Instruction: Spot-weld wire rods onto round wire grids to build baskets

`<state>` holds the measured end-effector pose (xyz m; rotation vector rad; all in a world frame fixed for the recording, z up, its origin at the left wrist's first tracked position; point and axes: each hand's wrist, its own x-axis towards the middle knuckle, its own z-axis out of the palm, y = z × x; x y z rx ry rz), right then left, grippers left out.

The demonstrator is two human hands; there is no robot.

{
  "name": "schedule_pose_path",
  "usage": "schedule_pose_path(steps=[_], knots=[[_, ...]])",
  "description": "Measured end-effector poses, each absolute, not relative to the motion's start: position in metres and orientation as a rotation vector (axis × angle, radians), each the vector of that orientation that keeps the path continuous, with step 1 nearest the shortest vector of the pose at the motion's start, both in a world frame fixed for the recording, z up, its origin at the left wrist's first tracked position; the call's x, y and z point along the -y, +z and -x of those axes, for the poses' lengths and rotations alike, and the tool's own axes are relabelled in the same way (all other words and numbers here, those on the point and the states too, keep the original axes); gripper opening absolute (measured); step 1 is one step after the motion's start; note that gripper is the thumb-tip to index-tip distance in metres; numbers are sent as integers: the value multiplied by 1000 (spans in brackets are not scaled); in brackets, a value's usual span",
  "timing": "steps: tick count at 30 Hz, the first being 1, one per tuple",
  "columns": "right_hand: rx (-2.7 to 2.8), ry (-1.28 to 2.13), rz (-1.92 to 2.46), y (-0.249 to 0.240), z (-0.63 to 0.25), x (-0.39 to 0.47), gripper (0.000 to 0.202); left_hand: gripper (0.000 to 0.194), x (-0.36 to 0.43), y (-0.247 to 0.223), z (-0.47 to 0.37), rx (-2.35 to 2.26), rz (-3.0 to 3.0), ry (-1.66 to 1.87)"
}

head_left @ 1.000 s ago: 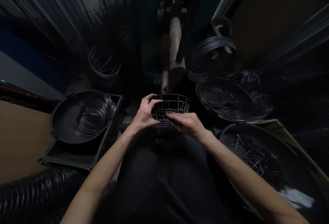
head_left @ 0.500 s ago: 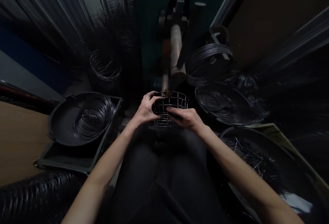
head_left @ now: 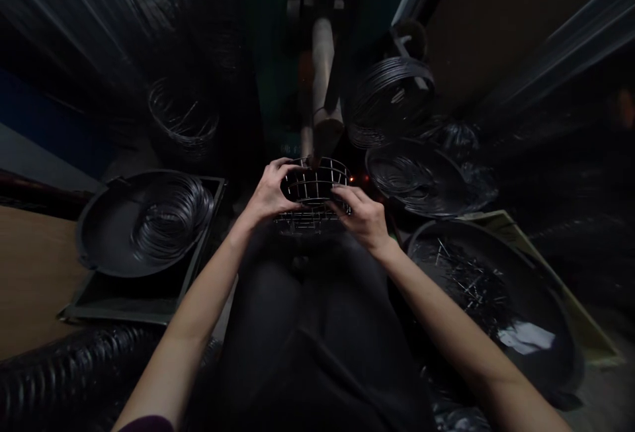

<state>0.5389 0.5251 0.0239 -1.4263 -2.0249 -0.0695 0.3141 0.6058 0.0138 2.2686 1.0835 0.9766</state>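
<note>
Head view: we hold one wire basket [head_left: 314, 192] between both hands, left hand [head_left: 268, 192] curled on its left rim, right hand [head_left: 364, 217] gripping its right side. Pan [head_left: 106, 247] of wire rings [head_left: 171, 217] lies left of the left hand; pan of pins [head_left: 501, 300] right of the right.

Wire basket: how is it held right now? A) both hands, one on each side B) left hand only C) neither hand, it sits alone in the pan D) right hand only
A: the left hand grips the near-left rim of the wire basket and the right hand holds its right side.
</note>
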Motion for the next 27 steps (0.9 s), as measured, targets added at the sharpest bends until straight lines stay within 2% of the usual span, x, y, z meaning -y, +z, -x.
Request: schedule_pose_path(steps=[3,9,22,27], knots=[[1928,-116,1539,24,-538,-522,27,81,-609,16,-314,-1070,-2244,972],[1866,33,1519,32,-537,-546,38,83,-626,16,-315,-1089,-2162,959],[1743,219,1498,40,-552,-564,20,82,-625,11,-310,-1040,-2249,994],[1816,386,1692,49,-567,-608,32,83,-630,10,-310,-1032,-2265,1014]])
